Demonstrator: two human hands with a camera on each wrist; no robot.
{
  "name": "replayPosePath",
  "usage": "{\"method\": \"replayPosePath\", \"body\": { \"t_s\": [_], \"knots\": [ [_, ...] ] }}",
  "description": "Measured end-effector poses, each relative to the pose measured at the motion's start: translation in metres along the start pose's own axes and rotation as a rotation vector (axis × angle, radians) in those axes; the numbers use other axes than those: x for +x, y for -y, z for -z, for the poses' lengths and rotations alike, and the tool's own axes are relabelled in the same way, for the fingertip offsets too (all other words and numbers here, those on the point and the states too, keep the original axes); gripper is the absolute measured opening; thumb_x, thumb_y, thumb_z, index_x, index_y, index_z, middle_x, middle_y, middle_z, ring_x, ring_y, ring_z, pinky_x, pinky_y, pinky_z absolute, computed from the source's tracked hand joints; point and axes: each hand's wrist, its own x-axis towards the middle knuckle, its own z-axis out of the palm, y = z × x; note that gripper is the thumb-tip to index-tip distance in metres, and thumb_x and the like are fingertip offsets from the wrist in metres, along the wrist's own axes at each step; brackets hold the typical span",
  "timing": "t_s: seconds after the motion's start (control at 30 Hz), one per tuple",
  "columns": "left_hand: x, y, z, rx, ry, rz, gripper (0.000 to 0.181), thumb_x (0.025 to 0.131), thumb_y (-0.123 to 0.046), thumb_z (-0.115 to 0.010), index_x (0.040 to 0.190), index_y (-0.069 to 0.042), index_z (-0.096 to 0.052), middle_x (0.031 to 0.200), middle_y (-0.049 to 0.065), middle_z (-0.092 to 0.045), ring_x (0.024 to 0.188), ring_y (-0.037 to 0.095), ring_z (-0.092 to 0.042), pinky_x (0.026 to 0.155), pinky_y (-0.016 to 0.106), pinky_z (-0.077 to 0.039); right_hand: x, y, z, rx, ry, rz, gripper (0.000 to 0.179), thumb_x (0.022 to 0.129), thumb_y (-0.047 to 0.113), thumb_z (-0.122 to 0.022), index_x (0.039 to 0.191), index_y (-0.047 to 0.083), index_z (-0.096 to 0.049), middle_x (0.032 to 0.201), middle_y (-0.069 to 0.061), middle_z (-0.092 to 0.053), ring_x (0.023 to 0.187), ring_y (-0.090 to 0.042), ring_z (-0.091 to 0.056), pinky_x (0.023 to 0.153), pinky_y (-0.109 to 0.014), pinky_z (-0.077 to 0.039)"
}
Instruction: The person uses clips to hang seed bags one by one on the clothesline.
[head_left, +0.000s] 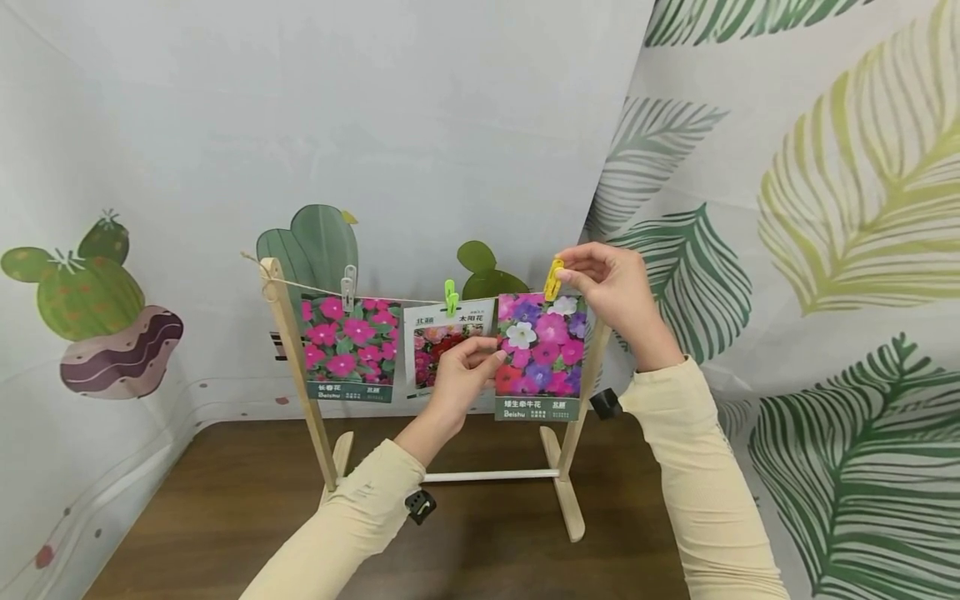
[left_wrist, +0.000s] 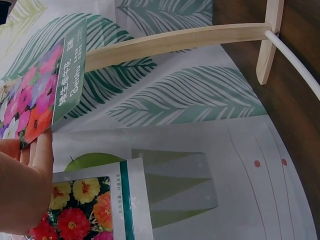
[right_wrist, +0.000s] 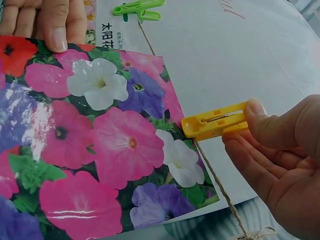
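Observation:
In the head view a petunia seed packet [head_left: 538, 350] hangs at the right end of a string. My right hand [head_left: 613, 292] pinches the yellow clothespin [right_wrist: 215, 122] between thumb and fingers at the packet's top edge. The thumb and fingers of my left hand [head_left: 467, 379] pinch the left edge of that same packet. Left of it, a green clothespin [head_left: 451, 297] holds a white-bordered packet of red flowers [head_left: 427, 354], partly hidden behind my left hand. A clear grey clothespin [head_left: 348, 287] holds a packet of pink flowers [head_left: 352, 346] at the left.
The string [right_wrist: 220, 187] runs between two posts of a wooden stand [head_left: 300, 375]. A white rod [head_left: 491, 476] joins its feet low down. Beneath lies a brown tabletop [head_left: 225, 500]. A leaf-and-cactus printed cloth [head_left: 450, 125] hangs behind.

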Motion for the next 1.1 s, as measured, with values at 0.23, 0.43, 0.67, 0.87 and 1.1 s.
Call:
{"method": "replayPosePath", "body": {
  "t_s": [0.23, 0.43, 0.67, 0.87, 1.1],
  "knots": [
    [-0.0004, 0.0010, -0.0007, -0.015, 0.008, 0.022, 0.029, 0.092, -0.012, -0.065, 0.119, 0.001, -0.063, 0.097, 0.012, -0.069, 0.083, 0.013, -0.064, 0.074, 0.037, -0.057, 0.0006, 0.0002, -0.0004, 0.022, 0.007, -0.016, 0.021, 0.088, 0.012, -0.070, 0.106, 0.001, -0.070, 0.099, -0.015, -0.071, 0.082, -0.010, -0.067, 0.069, -0.017, -0.050],
    [0.0007, 0.0033, -0.0009, -0.017, 0.010, 0.019, 0.029, 0.092, -0.010, -0.065, 0.118, 0.003, -0.062, 0.093, 0.010, -0.069, 0.081, 0.012, -0.064, 0.073, 0.036, -0.057, 0.0019, 0.0018, -0.0002, 0.019, 0.003, -0.037, 0.019, 0.088, 0.011, -0.070, 0.106, 0.003, -0.070, 0.099, -0.013, -0.072, 0.086, -0.017, -0.068, 0.068, -0.018, -0.050],
    [0.0012, 0.0008, -0.0017, -0.022, -0.005, 0.019, 0.025, 0.092, -0.010, -0.066, 0.115, 0.000, -0.065, 0.098, 0.011, -0.070, 0.080, 0.011, -0.064, 0.072, 0.034, -0.057, 0.0024, -0.0002, -0.0011, 0.008, 0.023, -0.040, 0.020, 0.088, 0.012, -0.070, 0.106, 0.002, -0.070, 0.099, -0.014, -0.072, 0.083, -0.013, -0.067, 0.069, -0.017, -0.050],
    [0.0021, -0.0020, -0.0039, -0.018, 0.000, 0.010, 0.025, 0.092, -0.012, -0.065, 0.115, -0.003, -0.065, 0.099, 0.011, -0.070, 0.082, 0.012, -0.065, 0.072, 0.034, -0.057, 0.0003, -0.0023, 0.0008, 0.026, 0.034, -0.018, 0.020, 0.089, 0.011, -0.069, 0.106, 0.000, -0.069, 0.098, -0.016, -0.071, 0.078, -0.006, -0.066, 0.067, -0.017, -0.050],
    [0.0047, -0.0057, -0.0069, -0.003, -0.039, 0.011, 0.024, 0.092, -0.013, -0.066, 0.115, -0.004, -0.066, 0.101, 0.010, -0.070, 0.081, 0.010, -0.064, 0.071, 0.031, -0.056, -0.0003, -0.0011, 0.0022, 0.024, 0.058, -0.021, 0.022, 0.090, 0.011, -0.068, 0.109, 0.001, -0.069, 0.100, -0.015, -0.070, 0.082, -0.013, -0.067, 0.066, -0.017, -0.050]
  ]
}}
